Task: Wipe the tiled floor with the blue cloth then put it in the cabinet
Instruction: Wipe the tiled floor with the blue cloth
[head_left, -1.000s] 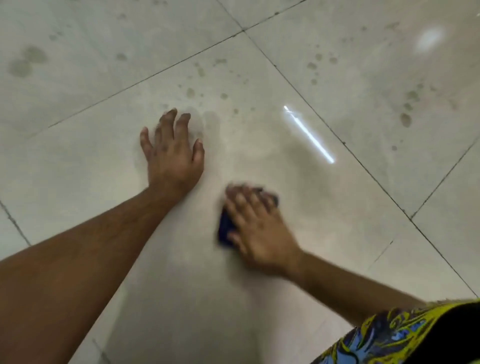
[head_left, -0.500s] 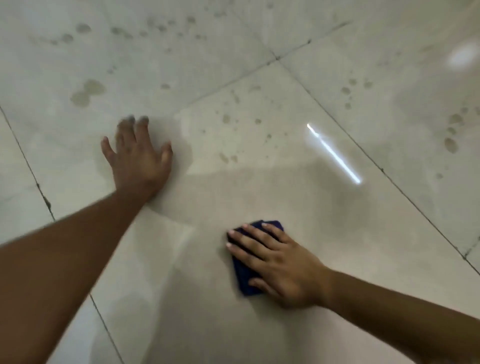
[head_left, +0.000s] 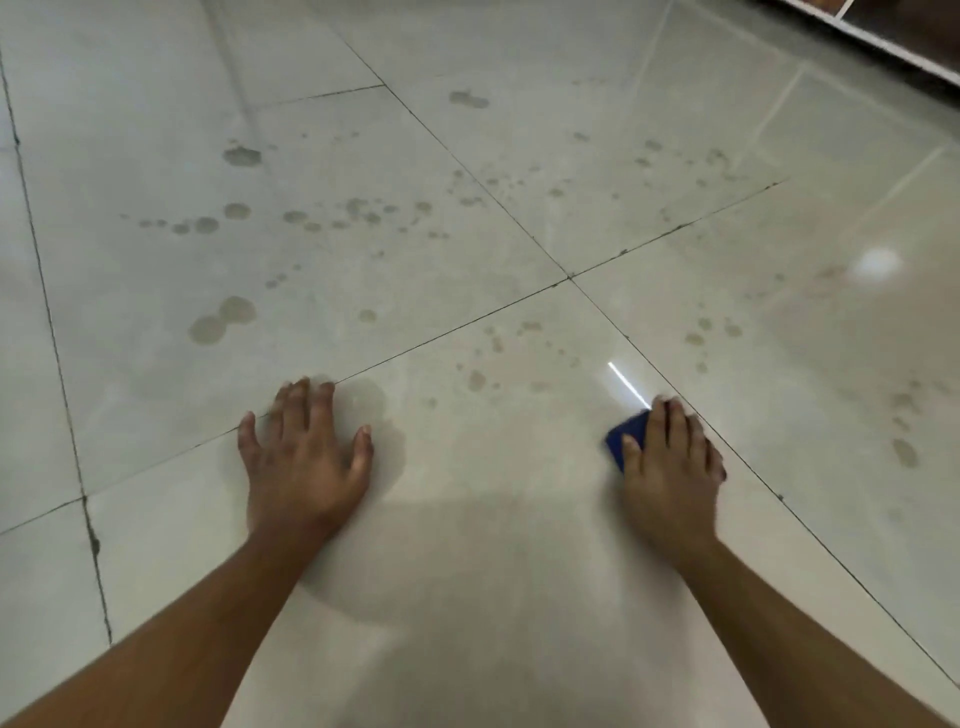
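— So how far along is the wiping?

— Partway, by the look of it. The right hand (head_left: 670, 470) lies flat on the blue cloth (head_left: 626, 434), lower right of the frame, just beside a grout line. Its fingers (head_left: 662, 426) are stretched out straight and press down on the cloth rather than curling round it; only a corner of blue shows past the thumb side.

— And the other hand?

— The left hand (head_left: 304, 457) is spread flat on the tiled floor (head_left: 467, 545), lower left of centre, fingers apart and holding nothing. It looks like a prop for the person's weight.

— What seems done?

— The tile between and below the two hands reads as plain and free of spots, so that patch is likely wiped. That is a judgement, not a certainty.

— What is left?

— Plenty. Dull round marks (head_left: 223, 319) are scattered over the tiles in the upper left and centre, and more sit on the right side near the bright reflection. Those would need further passes.

— And the cabinet?

— A dark edge with a pale trim shows in the upper right corner; whether that is the cabinet cannot be told. The cloth is on the floor, so stowing it is not yet begun.
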